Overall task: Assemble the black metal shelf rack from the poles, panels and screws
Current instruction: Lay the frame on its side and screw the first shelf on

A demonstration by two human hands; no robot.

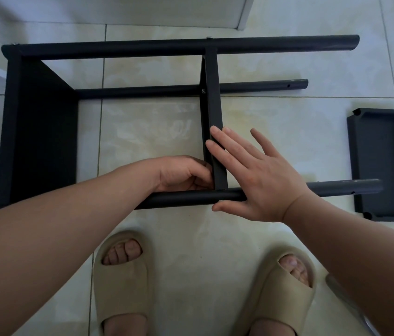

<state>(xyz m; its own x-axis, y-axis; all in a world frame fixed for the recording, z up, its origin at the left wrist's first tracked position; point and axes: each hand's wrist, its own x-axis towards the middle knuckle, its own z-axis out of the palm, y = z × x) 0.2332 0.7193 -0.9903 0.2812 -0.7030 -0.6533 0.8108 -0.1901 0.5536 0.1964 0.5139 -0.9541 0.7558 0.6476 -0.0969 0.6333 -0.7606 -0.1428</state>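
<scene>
The black shelf rack lies on its side on the tiled floor. One panel (38, 132) is fixed at the left end and a second, middle panel (211, 93) stands edge-on between the poles. My left hand (181, 174) is curled against the near corner of the middle panel, where it meets the near pole (186, 198); what its fingertips hold is hidden. My right hand (251, 173) lies flat with straight fingers on the middle panel's right face and the near pole. A far pole (142, 46) and a lower pole (251, 86) run left to right.
A loose black panel (382, 163) lies open side up on the floor at the right, under the end of the near pole. My two feet in beige slippers (123, 282) stand close in front of the rack. White furniture (242, 13) stands behind.
</scene>
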